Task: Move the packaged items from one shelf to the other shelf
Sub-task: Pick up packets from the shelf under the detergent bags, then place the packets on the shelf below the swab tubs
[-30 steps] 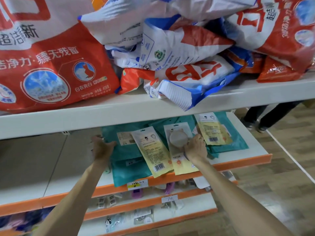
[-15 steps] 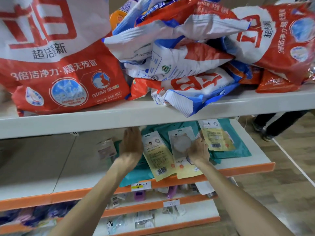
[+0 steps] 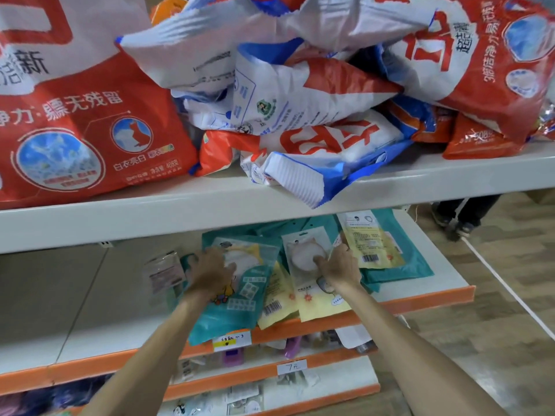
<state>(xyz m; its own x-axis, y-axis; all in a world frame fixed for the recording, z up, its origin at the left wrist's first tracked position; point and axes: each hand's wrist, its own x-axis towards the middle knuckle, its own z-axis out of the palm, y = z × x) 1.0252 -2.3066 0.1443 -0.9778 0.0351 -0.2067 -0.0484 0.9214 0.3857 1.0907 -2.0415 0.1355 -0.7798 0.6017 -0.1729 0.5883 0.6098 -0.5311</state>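
Flat packaged items lie piled on the middle shelf (image 3: 426, 295), which has an orange front edge. My left hand (image 3: 210, 273) lies on a teal packet with a clear window (image 3: 240, 298), fingers curled over its top. The teal packet overlaps a yellow barcode packet (image 3: 274, 307). My right hand (image 3: 341, 265) grips a yellow packet holding a round white item (image 3: 303, 259), thumb pressed on its front. Another yellow packet (image 3: 371, 244) rests on teal packets (image 3: 411, 265) to the right.
A small grey packet (image 3: 163, 271) lies alone left of the pile. The upper shelf (image 3: 120, 217) overhangs, loaded with red and white detergent bags (image 3: 90, 130). Lower shelves (image 3: 345, 385) hold small goods. A person's feet (image 3: 459, 223) stand on the floor at right.
My left hand moved right from the pile's left edge onto it, and the teal window packet now covers part of the yellow barcode packet. My right hand stayed on its packet.
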